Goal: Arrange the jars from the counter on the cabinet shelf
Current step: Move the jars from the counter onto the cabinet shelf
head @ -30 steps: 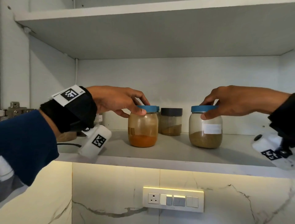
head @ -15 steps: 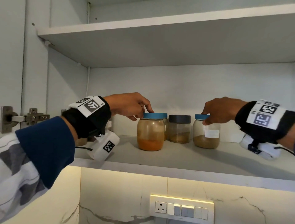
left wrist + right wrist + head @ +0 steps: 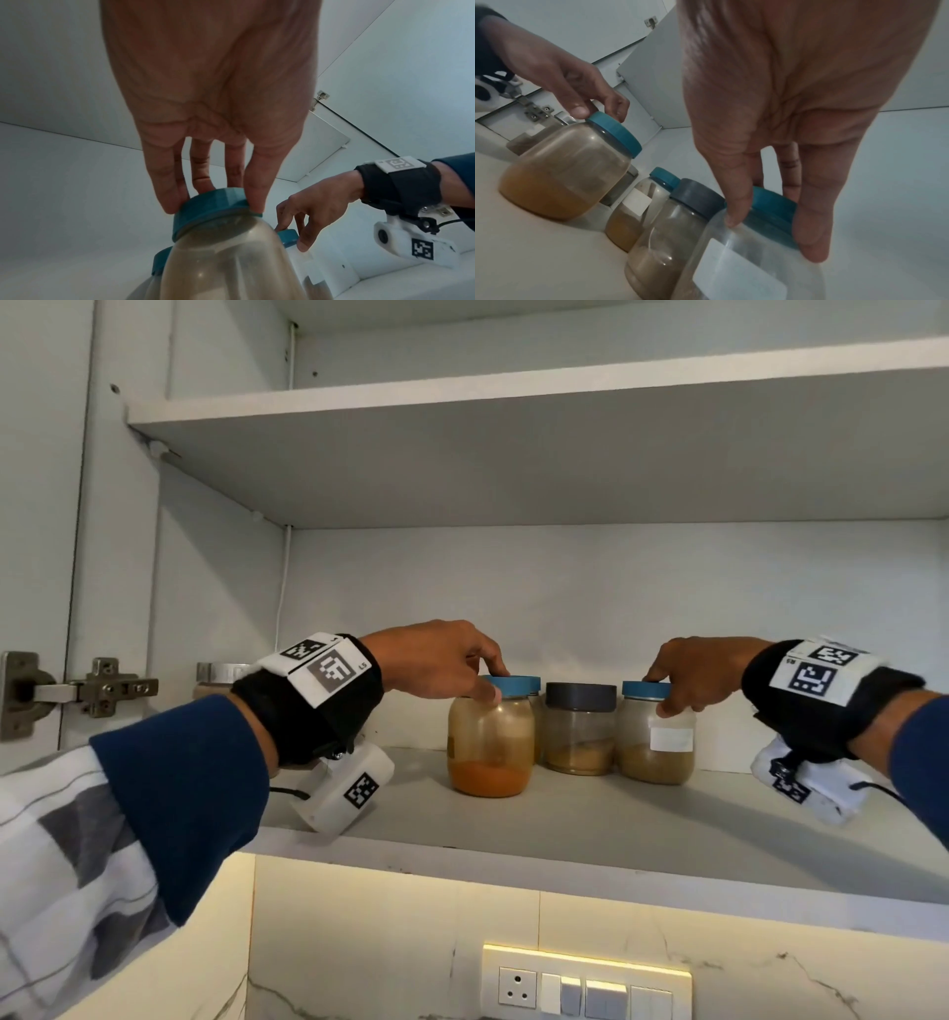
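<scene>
Fingers [image 3: 253, 194] of the left hand [image 3: 436, 660] pinch the orange jar's [image 3: 490, 742] lid, while the right hand [image 3: 703, 672] pinches the labelled jar [image 3: 657, 737]; both stand on the shelf [image 3: 590, 819] flanking the grey-lidded jar [image 3: 580, 729], probably being nudged into a row.

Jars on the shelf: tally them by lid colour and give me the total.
Blue lid: 3, namely the orange-filled jar gripped by the left hand, the labelled jar gripped by the right hand, and the half-hidden jar behind.
Dark grey lid: 1, the middle jar.
Silver lid: 1, the far-left jar, mostly hidden.
Total: 5
</scene>
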Demonstrator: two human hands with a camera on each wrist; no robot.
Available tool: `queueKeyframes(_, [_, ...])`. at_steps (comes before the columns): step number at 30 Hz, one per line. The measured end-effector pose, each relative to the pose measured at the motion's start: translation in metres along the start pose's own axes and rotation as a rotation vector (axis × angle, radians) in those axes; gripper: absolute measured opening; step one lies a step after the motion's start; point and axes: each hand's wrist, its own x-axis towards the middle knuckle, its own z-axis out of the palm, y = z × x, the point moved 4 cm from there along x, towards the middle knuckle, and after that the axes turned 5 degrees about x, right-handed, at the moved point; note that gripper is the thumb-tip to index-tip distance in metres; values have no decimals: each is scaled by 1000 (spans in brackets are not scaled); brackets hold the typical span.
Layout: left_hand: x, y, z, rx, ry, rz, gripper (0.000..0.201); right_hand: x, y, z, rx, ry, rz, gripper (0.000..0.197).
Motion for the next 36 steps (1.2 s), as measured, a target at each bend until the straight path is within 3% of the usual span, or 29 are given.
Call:
queueKeyframes(12, [6,5,6,69,-51,66,44,15,3,6,-6,28,43,48])
queueKeyframes(24, [20,1,16,111,-104,-48,42,14,14,6,258,60,59,76])
queueKeyframes(27, [24,1,15,195,-80,-49,47,13,20,4,330,62,73,72])
queueKeyframes(36, [28,3,10,234,-106,-35,54,7,19,6,188,73,67,55])
